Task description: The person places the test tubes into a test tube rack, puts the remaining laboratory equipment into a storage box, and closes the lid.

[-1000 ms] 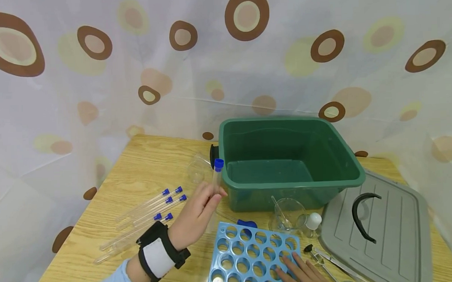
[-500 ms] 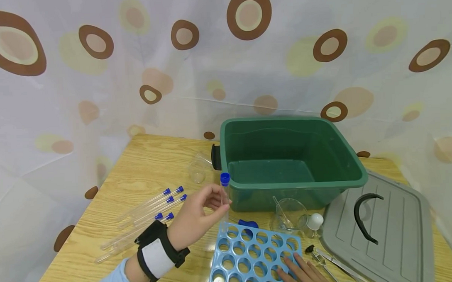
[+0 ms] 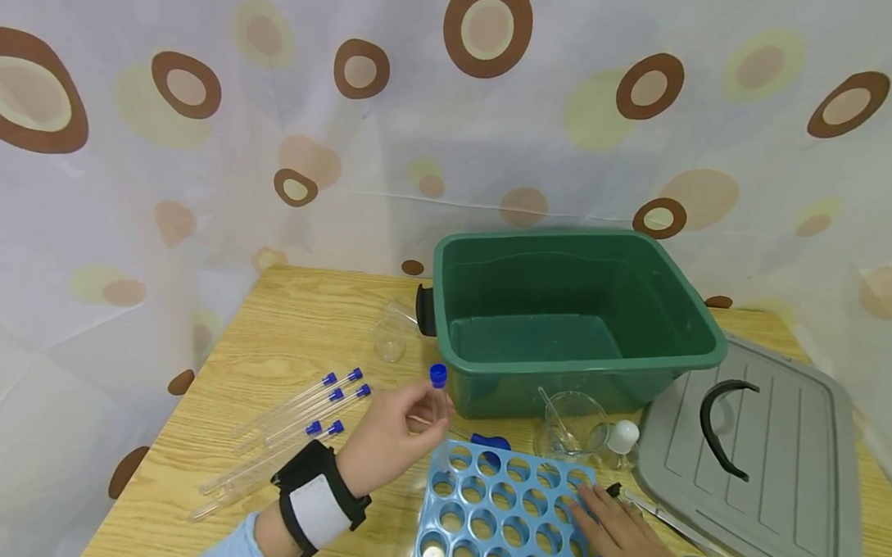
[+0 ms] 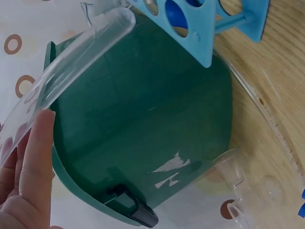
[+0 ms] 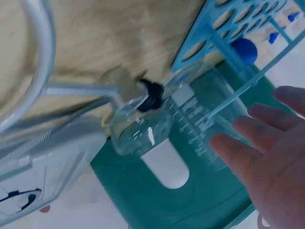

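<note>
My left hand pinches a clear test tube with a blue cap, held upright over the far left corner of the blue test tube rack. In the left wrist view the rounded end of the test tube shows beside the rack; whether it is inside a hole I cannot tell. My right hand rests on the rack's right edge, fingers extended; the right wrist view shows this hand beside the rack. Several blue-capped test tubes lie on the table left of my left hand.
Behind the rack stands a green bin, with its grey lid lying to the right. Between rack and bin are a glass beaker, a white-capped bottle and a blue-handled item. Clear glassware lies left of the bin.
My left hand has brought the test tube down from beside the bin toward the rack's far left corner. My right hand has shifted slightly to the right along the rack's edge.
</note>
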The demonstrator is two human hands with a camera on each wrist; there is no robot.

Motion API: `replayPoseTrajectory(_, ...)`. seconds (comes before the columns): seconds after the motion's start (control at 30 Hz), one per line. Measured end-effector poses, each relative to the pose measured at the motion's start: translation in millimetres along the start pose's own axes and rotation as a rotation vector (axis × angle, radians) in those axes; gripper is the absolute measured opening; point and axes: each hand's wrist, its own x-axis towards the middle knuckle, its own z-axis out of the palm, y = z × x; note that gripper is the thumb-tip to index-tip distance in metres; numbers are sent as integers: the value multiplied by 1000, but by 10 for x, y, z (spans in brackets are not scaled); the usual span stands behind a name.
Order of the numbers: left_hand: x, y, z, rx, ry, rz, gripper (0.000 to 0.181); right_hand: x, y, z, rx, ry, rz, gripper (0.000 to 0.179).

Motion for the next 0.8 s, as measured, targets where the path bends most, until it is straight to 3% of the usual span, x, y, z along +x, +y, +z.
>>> replayPoseTrajectory(0.03,-3,-12,4,-2,-3,-4,9,-4,-7,-11,-48,23,6,104)
replayPoseTrajectory(0.17,-7,-65,27,8,-16,-17,12,-6,-4,-73,-130,-22,20,114)
replayPoseTrajectory(0.3,-15,-102,42,28,-39,-29,14,-17,22,-99,-136,-66,4,116)
replayPoseTrajectory(0.57,-35,-155,57,102,-51,-37,18,-11,50,-86,-154,-79,-7,104)
replayPoseTrajectory(0.8,-41,-217,71,137,-46,-32,13,-5,37,-95,-164,-60,-6,108)
